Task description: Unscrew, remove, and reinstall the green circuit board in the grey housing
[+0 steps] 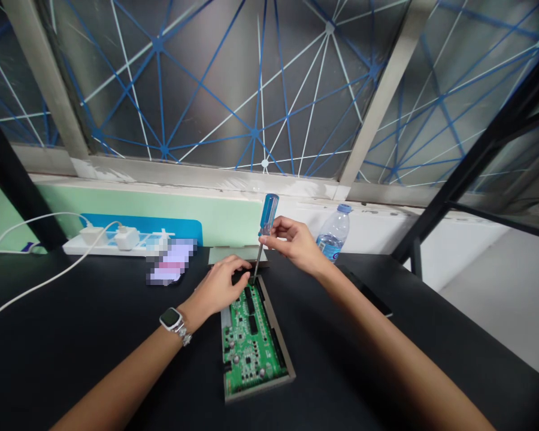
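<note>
A green circuit board (pixel 256 344) in a shallow metal tray (pixel 282 344) lies on the black table. My right hand (pixel 294 242) pinches a screwdriver (pixel 269 212) with a clear blue handle, its fingers closed at the handle's lower end. The shaft slants down, and its tip meets the far end of the board. My left hand (pixel 224 284) rests over the far left part of the board, fingers bent and thumb close to the screwdriver's tip. Whether those fingers grip anything is hidden. A watch sits on the left wrist.
Behind the board lies a flat grey piece (pixel 220 254). A water bottle (pixel 335 233) stands beyond my right hand, with a dark flat device (pixel 368 293) nearer. At left are a phone (pixel 173 263) and a power strip (pixel 78 245) with white cables. Black frame posts flank the table.
</note>
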Demonstrator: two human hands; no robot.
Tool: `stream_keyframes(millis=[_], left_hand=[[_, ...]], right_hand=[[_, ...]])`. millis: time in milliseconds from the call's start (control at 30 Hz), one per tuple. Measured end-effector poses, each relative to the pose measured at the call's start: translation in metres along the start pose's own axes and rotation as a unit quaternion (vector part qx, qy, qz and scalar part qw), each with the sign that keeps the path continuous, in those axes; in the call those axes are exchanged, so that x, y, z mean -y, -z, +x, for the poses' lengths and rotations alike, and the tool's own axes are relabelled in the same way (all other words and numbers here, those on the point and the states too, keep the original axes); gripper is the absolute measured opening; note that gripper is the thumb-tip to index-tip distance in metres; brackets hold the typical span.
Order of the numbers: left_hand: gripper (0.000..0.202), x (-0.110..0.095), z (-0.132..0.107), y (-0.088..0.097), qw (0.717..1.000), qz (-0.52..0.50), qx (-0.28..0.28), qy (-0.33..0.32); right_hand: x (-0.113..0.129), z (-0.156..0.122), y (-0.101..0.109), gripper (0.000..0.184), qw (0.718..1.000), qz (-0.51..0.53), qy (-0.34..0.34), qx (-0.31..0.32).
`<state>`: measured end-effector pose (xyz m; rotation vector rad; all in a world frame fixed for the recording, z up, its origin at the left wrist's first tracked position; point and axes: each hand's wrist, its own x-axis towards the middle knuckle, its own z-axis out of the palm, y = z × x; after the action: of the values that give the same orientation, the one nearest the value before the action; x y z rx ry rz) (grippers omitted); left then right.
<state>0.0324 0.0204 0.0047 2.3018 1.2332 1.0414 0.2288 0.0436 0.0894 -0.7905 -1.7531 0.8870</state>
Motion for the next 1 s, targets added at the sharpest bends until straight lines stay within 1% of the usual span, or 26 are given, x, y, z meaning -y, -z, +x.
stream_keyframes(millis=[67,167,267,400,500,667,833,1000], left_hand=[[0.017,0.003,-0.001,0.004,0.999,0.045,0.026,0.0],[0.017,0.004,-0.002,0.007,0.995,0.083,0.053,-0.01],[0.019,0.002,-0.001,0.007,0.992,0.111,0.059,-0.01],[0.02,0.0,-0.001,0.006,0.989,0.13,0.064,-0.006],[0.02,-0.001,-0.002,0.006,0.989,0.132,0.061,-0.003],[0.023,-0.003,-0.001,0.008,0.988,0.141,0.068,-0.001],[0.023,-0.005,-0.002,0.009,0.986,0.149,0.073,0.007],[0.023,-0.007,-0.003,0.01,0.985,0.157,0.071,0.012]], right_hand=[[-0.001,0.0,-0.001,0.03,1.0,-0.009,0.01,-0.017],[-0.001,-0.001,-0.003,0.031,0.998,-0.031,0.011,-0.048],[0.003,-0.004,-0.01,0.031,0.996,-0.05,-0.012,-0.077],[0.008,-0.009,-0.02,0.034,0.993,-0.026,-0.045,-0.102],[0.008,-0.01,-0.024,0.035,0.994,-0.015,-0.036,-0.106],[0.003,-0.01,-0.023,0.036,0.994,0.016,-0.019,-0.104],[-0.002,-0.01,-0.022,0.039,0.994,0.039,-0.019,-0.103],[-0.004,-0.01,-0.025,0.038,0.993,0.054,-0.014,-0.106]])
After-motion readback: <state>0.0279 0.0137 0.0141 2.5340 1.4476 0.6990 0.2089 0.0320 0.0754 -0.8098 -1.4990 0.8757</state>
